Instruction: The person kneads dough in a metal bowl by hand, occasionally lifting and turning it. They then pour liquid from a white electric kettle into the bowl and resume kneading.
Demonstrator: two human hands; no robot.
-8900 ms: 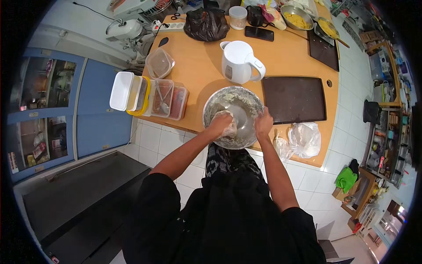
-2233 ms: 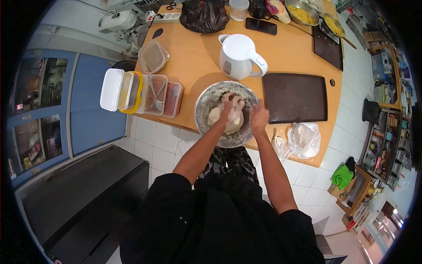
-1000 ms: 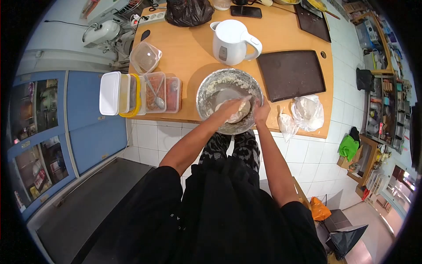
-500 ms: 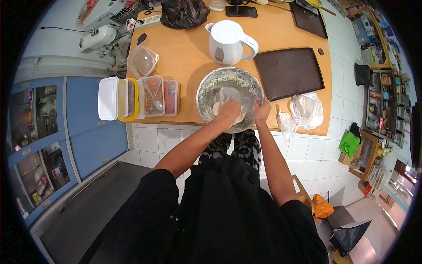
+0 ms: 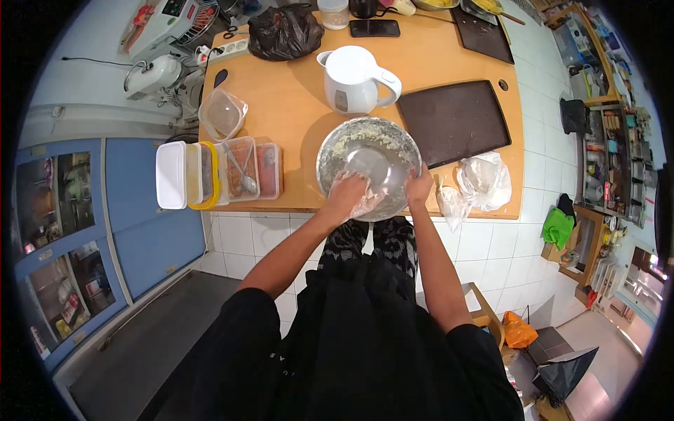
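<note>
A metal mixing bowl [image 5: 377, 162] stands at the table's front edge, its inner wall smeared with pale dough bits. Inside it, at the lower left, my left hand [image 5: 349, 194] has its fingers curled into whitish, sticky dough [image 5: 366, 204], which also coats the fingers. The bowl's right rim is gripped by my right hand [image 5: 419, 185]. Just behind the bowl is a white electric kettle [image 5: 353, 78]. A dark baking tray [image 5: 456, 121] lies to the right, with white plastic bags [image 5: 484, 182] in front of it.
Lidded and open plastic containers [image 5: 240, 168] stand at the table's left front, a clear tub [image 5: 223, 114] behind them. At the back are a black plastic bag [image 5: 285, 32], a power strip [image 5: 226, 50], a phone [image 5: 375, 28] and another dark tray [image 5: 483, 35].
My left hand has moved left and slightly down inside the bowl, gathering the dough toward the lower side and baring the bottom. My right hand stays on the rim. The view has shifted slightly.
</note>
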